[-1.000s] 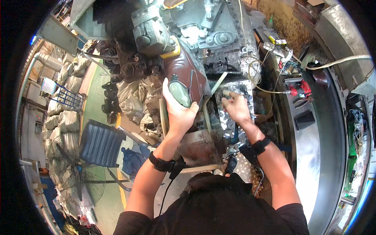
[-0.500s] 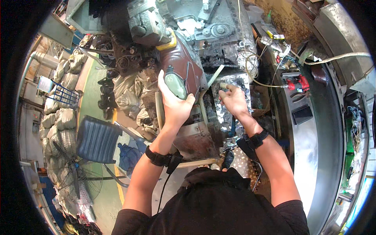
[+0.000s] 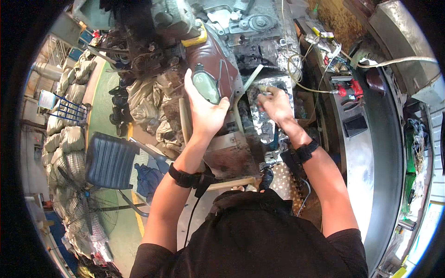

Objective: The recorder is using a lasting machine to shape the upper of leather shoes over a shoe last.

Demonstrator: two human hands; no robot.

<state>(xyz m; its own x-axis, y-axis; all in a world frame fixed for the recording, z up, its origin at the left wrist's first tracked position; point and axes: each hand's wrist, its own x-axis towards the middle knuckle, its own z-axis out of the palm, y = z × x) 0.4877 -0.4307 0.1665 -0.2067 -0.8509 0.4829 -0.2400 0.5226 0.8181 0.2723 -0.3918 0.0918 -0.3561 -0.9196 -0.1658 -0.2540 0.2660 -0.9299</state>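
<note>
A brown leather shoe upper (image 3: 207, 59) is on a pale green shoe last (image 3: 205, 87), its far end in the machine (image 3: 176, 25) beside a yellow part. My left hand (image 3: 206, 113) is closed round the green end of the last, thumb on the near right side. To the right, my right hand (image 3: 276, 105) is over a shiny metal plate (image 3: 264, 121). Its fingers are curled together, and whatever they may hold is too small to make out. A pale strip (image 3: 253, 77) sticks up slantwise between the shoe and that hand.
A bench on the right bears a red power tool (image 3: 356, 89) and a black phone-like slab (image 3: 355, 126). On the left stand a dark chair (image 3: 111, 160), a fan (image 3: 87, 194) and piled sacks (image 3: 72, 139). A thin hose (image 3: 308, 86) loops near the right hand.
The whole view has shifted slightly. My left hand keeps its hold on the last; the fingers of my right hand have curled further in over the plate.
</note>
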